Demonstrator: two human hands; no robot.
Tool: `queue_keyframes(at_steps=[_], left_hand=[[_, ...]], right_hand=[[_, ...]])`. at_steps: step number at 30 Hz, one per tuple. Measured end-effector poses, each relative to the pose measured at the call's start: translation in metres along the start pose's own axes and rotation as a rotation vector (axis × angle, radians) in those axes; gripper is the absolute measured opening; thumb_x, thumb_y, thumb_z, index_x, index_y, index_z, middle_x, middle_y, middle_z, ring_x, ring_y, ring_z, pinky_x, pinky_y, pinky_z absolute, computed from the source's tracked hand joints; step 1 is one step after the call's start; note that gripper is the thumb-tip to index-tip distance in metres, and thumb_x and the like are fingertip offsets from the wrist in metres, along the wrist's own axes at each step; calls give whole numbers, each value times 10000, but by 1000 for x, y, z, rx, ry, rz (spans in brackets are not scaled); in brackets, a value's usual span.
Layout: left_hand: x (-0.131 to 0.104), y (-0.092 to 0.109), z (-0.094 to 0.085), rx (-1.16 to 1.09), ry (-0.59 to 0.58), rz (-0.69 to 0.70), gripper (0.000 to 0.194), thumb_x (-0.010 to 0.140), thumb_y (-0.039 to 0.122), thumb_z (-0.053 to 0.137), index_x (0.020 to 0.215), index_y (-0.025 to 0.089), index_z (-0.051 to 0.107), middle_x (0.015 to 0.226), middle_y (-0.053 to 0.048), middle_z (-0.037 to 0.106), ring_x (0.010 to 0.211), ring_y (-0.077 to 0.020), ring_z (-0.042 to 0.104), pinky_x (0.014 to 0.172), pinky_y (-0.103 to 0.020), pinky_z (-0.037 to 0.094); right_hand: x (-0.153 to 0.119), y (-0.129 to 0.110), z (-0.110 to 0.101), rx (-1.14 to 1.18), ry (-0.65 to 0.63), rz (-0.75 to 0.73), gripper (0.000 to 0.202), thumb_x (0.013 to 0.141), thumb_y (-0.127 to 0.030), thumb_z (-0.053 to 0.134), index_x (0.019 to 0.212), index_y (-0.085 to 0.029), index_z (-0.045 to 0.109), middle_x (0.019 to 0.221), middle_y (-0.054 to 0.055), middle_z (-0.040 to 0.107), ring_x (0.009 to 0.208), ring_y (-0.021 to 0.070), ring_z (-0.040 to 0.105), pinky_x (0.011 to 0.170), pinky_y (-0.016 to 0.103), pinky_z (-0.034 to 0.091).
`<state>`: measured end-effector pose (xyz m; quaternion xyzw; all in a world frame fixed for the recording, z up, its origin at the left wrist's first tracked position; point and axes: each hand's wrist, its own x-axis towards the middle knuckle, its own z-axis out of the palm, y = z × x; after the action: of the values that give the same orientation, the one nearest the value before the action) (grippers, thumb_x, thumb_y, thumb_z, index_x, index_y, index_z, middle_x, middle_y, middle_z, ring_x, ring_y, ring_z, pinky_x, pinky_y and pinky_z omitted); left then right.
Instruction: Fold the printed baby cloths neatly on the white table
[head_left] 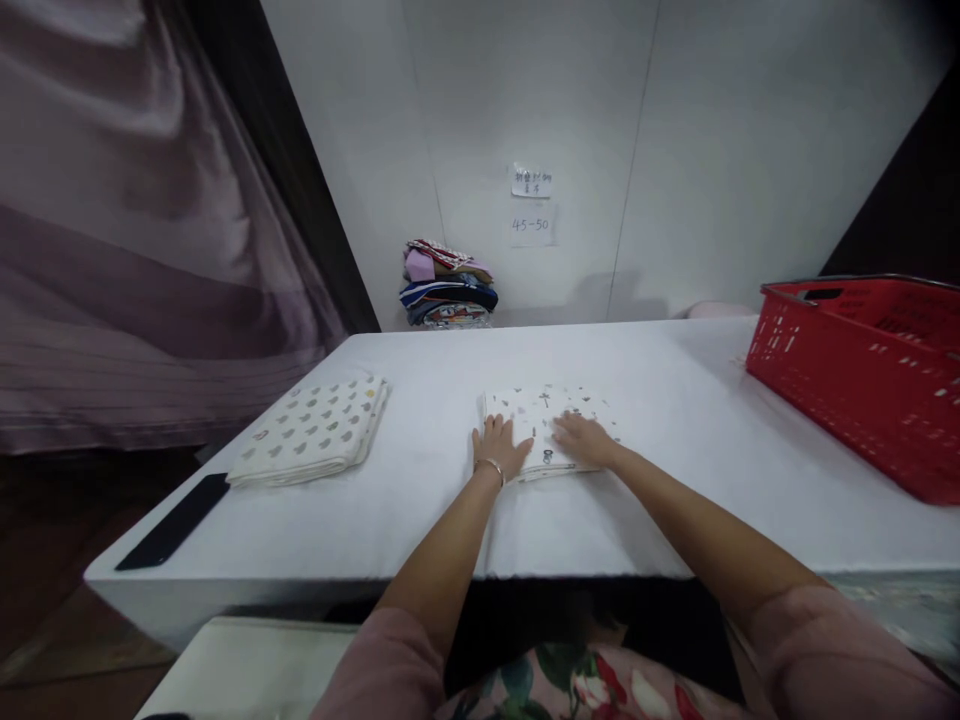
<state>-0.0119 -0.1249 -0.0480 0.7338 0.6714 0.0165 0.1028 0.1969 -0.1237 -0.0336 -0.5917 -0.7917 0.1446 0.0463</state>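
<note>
A folded white cloth with small dark prints lies flat in the middle of the white-covered table. My left hand, with a bracelet at the wrist, rests on the cloth's left edge, fingers spread. On the cloth's right part lies my right hand, flat and slightly blurred, its fingers stretched out. Neither hand grips anything. Farther left sits another folded white cloth with a grey leaf-like pattern, apart from both hands.
A red plastic basket stands at the table's right side. Folded fabrics are stacked against the back wall. A flat black strip lies near the left front corner. Paper signs hang on the wall; a pinkish curtain drapes at left.
</note>
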Motion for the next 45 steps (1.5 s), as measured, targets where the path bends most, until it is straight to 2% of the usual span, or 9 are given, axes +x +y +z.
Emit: queue_keyframes(at_steps=[3,7,13,18,23,26,30,36,45], left_hand=[[-1,0,1,5,-5,5,768,831,659,163,1459,224,237,1555,-26,85,1429,-221,-10,1125,-539,72],[3,3,-7,29,-49,1,771,827,661,178,1458,221,243,1553,-38,100,1429,-242,0,1117,-565,67],[31,7,-23,67,44,1,782,835,660,176,1456,193,256,1556,-50,68,1428,-240,-14,1136,-516,5],[45,-3,-14,-4,-7,-51,763,851,631,172,1470,187,211,1556,-34,40,1428,-230,-35,1135,-517,68],[45,-7,-7,-61,14,-39,760,848,633,208,1466,190,219,1558,-36,37,1425,-227,-57,1125,-476,182],[45,-6,-8,-71,25,-38,748,850,620,242,1457,183,237,1557,-45,65,1426,-233,-43,1128,-460,189],[46,-7,-8,-83,30,-32,734,853,620,251,1448,189,255,1557,-40,80,1427,-235,-26,1132,-444,191],[44,-7,-7,-85,29,-34,747,849,633,230,1450,189,250,1558,-31,66,1428,-229,-31,1127,-459,195],[41,-4,-10,-127,29,-28,765,845,623,231,1455,161,252,1555,-47,67,1429,-232,-18,1126,-473,186]], right_hand=[[0,19,-4,-93,84,117,541,918,-491,297,1399,-253,371,1524,74,223,1397,273,145,1083,524,163],[-4,35,5,-96,56,169,546,932,-478,241,1421,-246,313,1541,63,166,1404,264,114,1057,511,242],[-5,33,6,-85,37,184,555,926,-494,242,1427,-260,291,1547,62,140,1412,241,87,1063,517,229],[-4,38,6,-63,17,182,553,921,-504,260,1419,-269,308,1543,60,154,1408,254,107,1062,537,209],[22,33,-4,-135,84,141,571,909,-551,271,1397,-265,346,1526,90,204,1401,281,121,1074,563,124],[49,28,-13,-149,135,101,590,919,-542,252,1416,-231,315,1537,104,164,1410,255,80,1094,522,97],[74,36,-10,-99,107,147,596,918,-532,252,1426,-223,298,1538,92,171,1411,244,85,1098,509,111],[78,55,5,-73,101,165,624,914,-554,208,1439,-223,277,1544,69,155,1413,241,67,1096,527,120],[72,53,-6,-31,52,160,577,907,-502,299,1417,-234,335,1535,68,192,1407,265,116,1085,545,178]])
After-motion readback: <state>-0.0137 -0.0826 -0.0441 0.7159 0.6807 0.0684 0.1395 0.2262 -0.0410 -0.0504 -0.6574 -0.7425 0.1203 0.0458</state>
